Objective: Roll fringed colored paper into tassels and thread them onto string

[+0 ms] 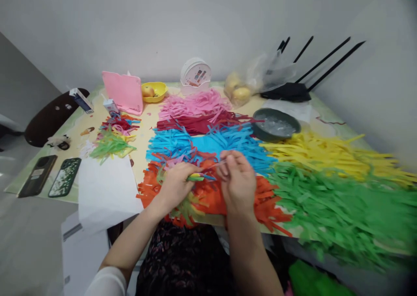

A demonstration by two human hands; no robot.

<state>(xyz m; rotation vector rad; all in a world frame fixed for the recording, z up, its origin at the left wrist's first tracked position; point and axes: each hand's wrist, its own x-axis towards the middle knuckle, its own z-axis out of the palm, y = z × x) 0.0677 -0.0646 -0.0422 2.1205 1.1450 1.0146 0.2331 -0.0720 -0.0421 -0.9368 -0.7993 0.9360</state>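
Observation:
My left hand [177, 184] is closed round a bundle of coloured paper strips [196, 177], whose yellow, green and blue ends stick out to the right; fringed ends hang out below the hand. My right hand [238, 176] is pinched beside it, and a thin strand seems to run from its fingers toward the bundle; what the strand is I cannot make out. Beneath both hands lies orange fringed paper [211, 200]. Beyond it are fringed sheets in blue [211, 144], dark red [185, 125] and pink [198, 104].
Green [342, 204] and yellow fringed paper [325, 157] lie at right, near a dark bowl [256, 131] with clear plastic in it. At left are mixed tassels [112, 144], a white sheet [106, 196], two phones [64, 177] and a pink tablet case [124, 91]. A bag of fruit [239, 91] stands behind.

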